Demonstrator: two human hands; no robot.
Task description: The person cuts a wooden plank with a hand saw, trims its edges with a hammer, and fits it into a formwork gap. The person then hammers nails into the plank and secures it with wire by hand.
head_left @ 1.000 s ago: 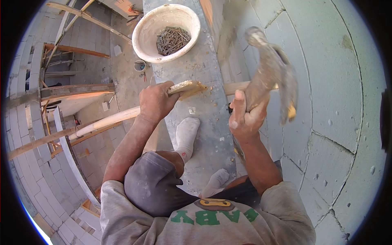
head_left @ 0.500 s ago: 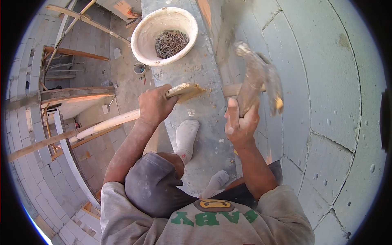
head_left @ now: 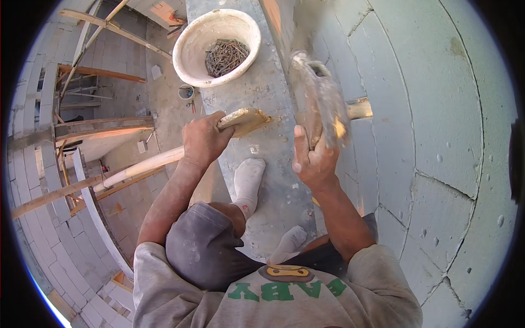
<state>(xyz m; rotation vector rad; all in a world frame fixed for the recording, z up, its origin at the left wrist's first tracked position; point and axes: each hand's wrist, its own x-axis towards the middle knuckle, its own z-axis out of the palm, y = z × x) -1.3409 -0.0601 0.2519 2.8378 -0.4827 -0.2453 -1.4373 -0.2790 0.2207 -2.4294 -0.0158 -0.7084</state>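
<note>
Above the grey plank, my left hand (head_left: 205, 139) is closed round the near end of a short, flat wooden piece (head_left: 249, 121) with a rough, pale edge. My right hand (head_left: 317, 164) grips a dusty tool (head_left: 322, 98) that looks like a hammer; motion blurs its head, and a yellow spot shows near its lower right. The tool is to the right of the wooden piece and apart from it. Beyond my left hand, a white bucket (head_left: 183, 60) holds many nails (head_left: 226, 57).
My socked feet stand on the grey plank (head_left: 273, 202). A block wall (head_left: 443, 120) rises at the right, with a wood end (head_left: 359, 108) against it. Poles and beams (head_left: 104, 128) cross the lower floor at the left, where a small bucket (head_left: 186, 92) stands.
My right hand has moved left with the tool, closer to the wooden piece. My left hand still holds the piece in nearly the same place. The view has shifted slightly.
</note>
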